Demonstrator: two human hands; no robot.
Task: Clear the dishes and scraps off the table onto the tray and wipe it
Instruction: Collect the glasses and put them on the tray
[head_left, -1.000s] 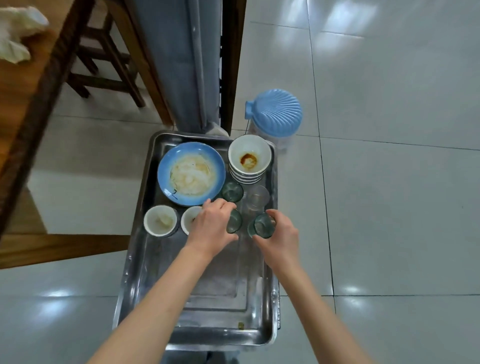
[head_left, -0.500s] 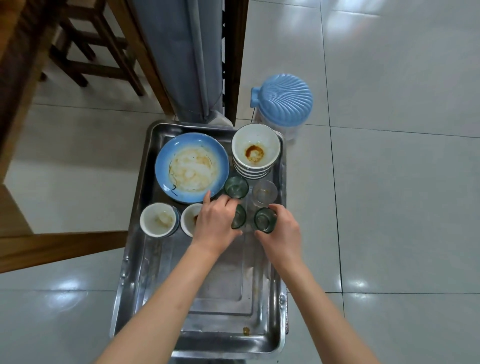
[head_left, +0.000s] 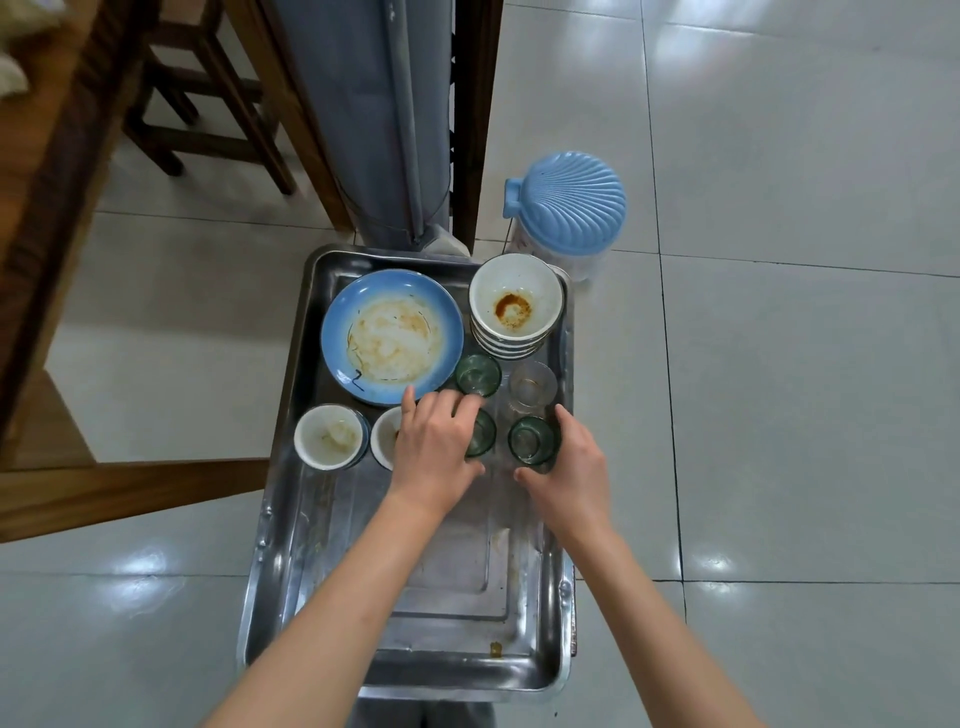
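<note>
A steel tray (head_left: 291, 519) holds a dirty blue plate (head_left: 390, 335), a stack of white bowls (head_left: 515, 304), two small white cups (head_left: 330, 436) and four small glasses. My left hand (head_left: 434, 447) grips a green glass (head_left: 480, 434) standing on the tray. My right hand (head_left: 569, 467) curls round another green glass (head_left: 532, 440) beside it. Behind them stand a third green glass (head_left: 478, 374) and a clear glass (head_left: 532, 384). The second white cup (head_left: 385, 436) is half hidden by my left hand.
A blue-lidded plastic jug (head_left: 569, 208) stands on the tiled floor past the tray's far right corner. The wooden table (head_left: 36, 171) runs along the left, with a wooden stool (head_left: 208, 98) and a grey pole (head_left: 374, 114) behind the tray.
Both hands stay on their green glasses, which have settled lower onto the tray. The camera has shifted slightly.
</note>
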